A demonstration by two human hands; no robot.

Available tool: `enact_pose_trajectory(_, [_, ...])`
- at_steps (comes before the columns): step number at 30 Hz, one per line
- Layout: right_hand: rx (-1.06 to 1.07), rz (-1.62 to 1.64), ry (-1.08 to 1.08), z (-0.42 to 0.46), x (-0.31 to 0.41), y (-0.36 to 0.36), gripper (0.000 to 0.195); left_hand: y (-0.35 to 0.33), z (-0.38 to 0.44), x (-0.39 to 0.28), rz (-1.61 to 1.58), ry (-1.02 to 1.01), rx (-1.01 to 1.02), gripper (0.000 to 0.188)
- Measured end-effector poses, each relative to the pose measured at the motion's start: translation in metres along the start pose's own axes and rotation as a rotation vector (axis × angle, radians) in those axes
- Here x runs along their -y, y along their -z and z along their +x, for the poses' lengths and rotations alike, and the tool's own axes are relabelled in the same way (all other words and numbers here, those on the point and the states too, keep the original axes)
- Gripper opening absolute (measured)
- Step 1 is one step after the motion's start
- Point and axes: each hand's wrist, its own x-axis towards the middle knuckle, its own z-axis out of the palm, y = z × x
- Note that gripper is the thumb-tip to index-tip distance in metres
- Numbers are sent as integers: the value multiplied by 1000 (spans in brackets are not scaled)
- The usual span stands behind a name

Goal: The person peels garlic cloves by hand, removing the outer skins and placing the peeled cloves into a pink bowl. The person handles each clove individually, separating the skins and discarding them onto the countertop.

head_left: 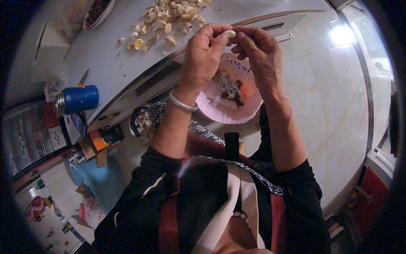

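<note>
A pale garlic clove (229, 33) is pinched between the thumb and forefinger of my left hand (201, 55), which wears a bangle on its wrist. My right hand (265, 52) meets the clove's other end with thumb and fingertips closed on it; its fingers partly hide that end. Both hands are raised above a pink waste bin (228, 118) with scraps and wrappers inside. Left of my hands, a heap of garlic cloves (171, 19) lies spread on the white tabletop (109, 66), several of them loose near its edge.
A blue vacuum flask (81, 99) lies on the table's left, with a knife (84, 77) beside it. A bowl of dark food (98, 12) stands at the back left. Below the table edge is a container of pale peelings (144, 125). A teal bin (108, 181) stands lower left.
</note>
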Motion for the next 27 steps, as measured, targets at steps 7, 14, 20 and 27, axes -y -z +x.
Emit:
enact_pose_trajectory(7, [-1,-107,36,-2,1,-2,18,1,1,7,182,-115,30,18])
enact_pose_trajectory(14, [0,-25,30,-3,2,-2,17,0,2,5,56,-54,-11,19])
enact_pose_trajectory(20, [3,-8,9,-3,5,-2,19,3,4,7,91,-82,7,19])
enact_pose_trajectory(27, [25,-38,-11,-2,3,0,21,1,4,6,-57,-51,26,19])
